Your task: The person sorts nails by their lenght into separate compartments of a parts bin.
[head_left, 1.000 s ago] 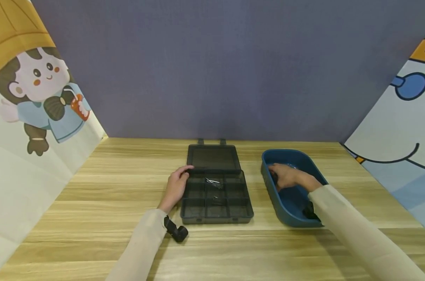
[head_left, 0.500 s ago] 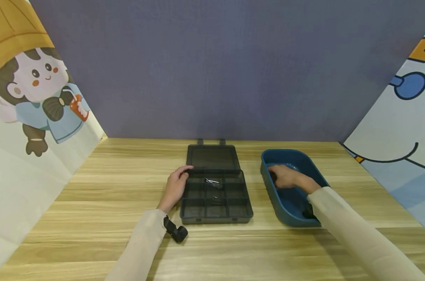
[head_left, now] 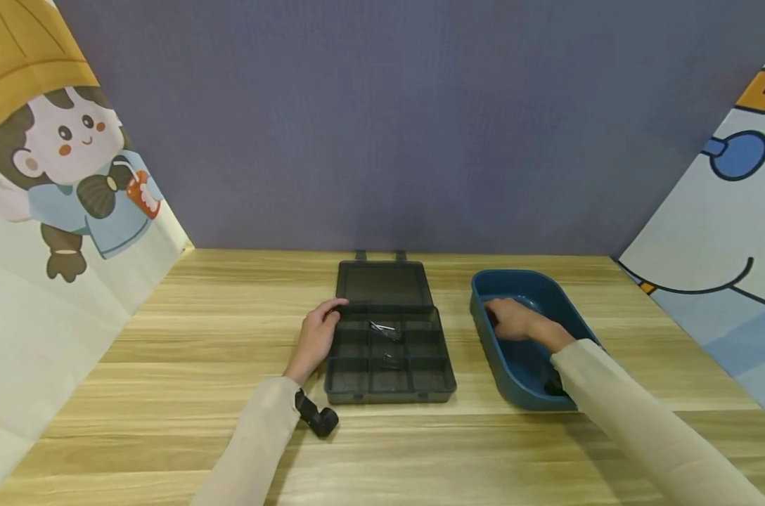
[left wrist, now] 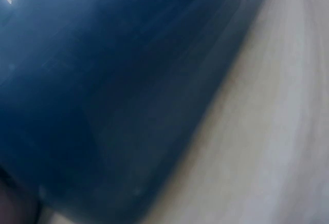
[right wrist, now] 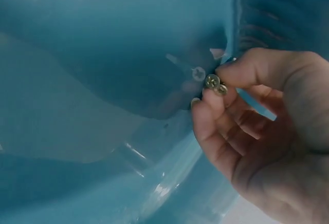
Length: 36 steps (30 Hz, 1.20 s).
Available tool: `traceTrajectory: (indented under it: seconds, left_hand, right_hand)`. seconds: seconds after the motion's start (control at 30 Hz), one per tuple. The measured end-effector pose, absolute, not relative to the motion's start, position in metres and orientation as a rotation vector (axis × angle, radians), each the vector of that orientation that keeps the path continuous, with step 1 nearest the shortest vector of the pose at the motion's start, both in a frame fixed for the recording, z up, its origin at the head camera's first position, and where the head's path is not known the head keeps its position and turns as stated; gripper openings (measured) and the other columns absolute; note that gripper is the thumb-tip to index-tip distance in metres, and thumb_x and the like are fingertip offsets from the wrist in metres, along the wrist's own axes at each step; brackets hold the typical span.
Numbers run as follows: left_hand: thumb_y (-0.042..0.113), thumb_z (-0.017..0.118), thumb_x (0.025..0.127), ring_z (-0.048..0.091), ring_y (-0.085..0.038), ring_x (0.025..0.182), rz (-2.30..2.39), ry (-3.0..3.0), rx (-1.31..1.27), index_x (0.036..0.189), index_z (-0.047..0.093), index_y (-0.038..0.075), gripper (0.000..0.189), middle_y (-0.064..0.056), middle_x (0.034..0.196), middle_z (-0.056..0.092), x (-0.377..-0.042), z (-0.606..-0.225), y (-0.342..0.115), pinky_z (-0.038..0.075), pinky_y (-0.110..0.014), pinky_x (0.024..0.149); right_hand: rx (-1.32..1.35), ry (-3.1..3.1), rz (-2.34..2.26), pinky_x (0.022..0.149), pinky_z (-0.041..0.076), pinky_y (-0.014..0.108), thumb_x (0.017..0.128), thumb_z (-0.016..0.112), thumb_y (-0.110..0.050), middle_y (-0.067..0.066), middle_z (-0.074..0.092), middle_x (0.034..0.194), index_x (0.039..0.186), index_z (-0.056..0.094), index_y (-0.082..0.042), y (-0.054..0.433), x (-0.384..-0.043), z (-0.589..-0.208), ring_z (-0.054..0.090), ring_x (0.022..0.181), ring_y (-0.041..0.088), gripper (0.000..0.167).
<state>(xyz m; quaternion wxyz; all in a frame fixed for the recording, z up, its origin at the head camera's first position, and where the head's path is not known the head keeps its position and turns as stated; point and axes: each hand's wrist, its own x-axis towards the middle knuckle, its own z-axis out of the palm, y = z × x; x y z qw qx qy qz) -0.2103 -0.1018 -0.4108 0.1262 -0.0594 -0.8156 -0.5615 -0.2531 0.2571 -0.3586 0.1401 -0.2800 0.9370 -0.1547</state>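
Inside a deep blue bin (head_left: 528, 393) at the right, my right hand (head_left: 512, 320) reaches down near the left wall. In the right wrist view its thumb and fingertips pinch small brass screws (right wrist: 212, 81); two cross-slotted heads show. A paler screw (right wrist: 198, 73) appears just beside the fingertips against the blue plastic. My left hand (head_left: 314, 341) rests along the left edge of a dark see-through organizer box (head_left: 390, 398), fingers extended near the lid hinge. Thin silver metal pieces (head_left: 382, 326) lie in the box's back middle compartment; something small is in the front middle one.
The box's lid (head_left: 384, 283) lies folded back toward the grey-purple back panel (head_left: 382, 126). Wood-grain tabletop (head_left: 199, 393) surrounds box and bin, with printed side panels left and right. Only a blurred dark blue surface (left wrist: 113, 90) and pale wood fill most of the left wrist view.
My right hand stays in the blue bin; its forearm has shifted slightly. The left hand and the organizer box keep their places.
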Motion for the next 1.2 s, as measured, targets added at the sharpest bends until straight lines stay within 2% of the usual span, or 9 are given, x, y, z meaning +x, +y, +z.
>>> traceTrajectory:
  seconds: [0.1, 0.33, 0.87, 1.2]
  left_hand:
    - [0.001, 0.044, 0.093, 0.049, -0.034, 0.127, -1.635, -2.378, -0.173, 0.119, 0.063, -0.002, 0.032, -0.021, 0.13, 0.058, -0.21, -0.412, -0.102, 0.037, -0.049, 0.107]
    - [0.002, 0.044, 0.093, 0.049, -0.033, 0.127, -1.645, -2.368, -0.167, 0.119, 0.063, -0.002, 0.032, -0.021, 0.13, 0.058, -0.21, -0.411, -0.101, 0.037, -0.048, 0.108]
    - [0.002, 0.044, 0.093, 0.047, -0.033, 0.129, -1.65, -2.379, -0.163, 0.119, 0.063, -0.001, 0.032, -0.021, 0.132, 0.057, -0.21, -0.413, -0.101, 0.036, -0.048, 0.109]
    - [0.003, 0.045, 0.092, 0.05, -0.033, 0.125, -1.635, -2.371, -0.154, 0.117, 0.064, -0.002, 0.031, -0.021, 0.129, 0.059, -0.21, -0.411, -0.102, 0.038, -0.048, 0.106]
  right_hand:
    - [-0.808, 2.718, -0.422, 0.06, 0.035, 0.029, 0.082, 0.055, 0.004, 0.0, 0.054, 0.074, 0.09, 0.059, -0.008, 0.259, -0.253, -0.358, 0.044, 0.064, 0.013, 0.015]
    - [-0.714, 2.696, -0.404, 0.058, 0.034, 0.027, 0.077, 0.049, 0.014, 0.002, 0.053, 0.074, 0.081, 0.056, -0.008, 0.266, -0.251, -0.348, 0.042, 0.064, 0.014, 0.024]
    - [-0.611, 2.69, -0.33, 0.059, 0.039, 0.026, 0.075, 0.053, 0.01, 0.003, 0.06, 0.078, 0.081, 0.061, -0.008, 0.283, -0.252, -0.345, 0.048, 0.067, 0.015, 0.02]
    - [-0.686, 2.719, -0.324, 0.06, 0.043, 0.027, 0.077, 0.054, 0.008, 0.003, 0.061, 0.077, 0.085, 0.063, -0.004, 0.283, -0.249, -0.322, 0.049, 0.065, 0.013, 0.016]
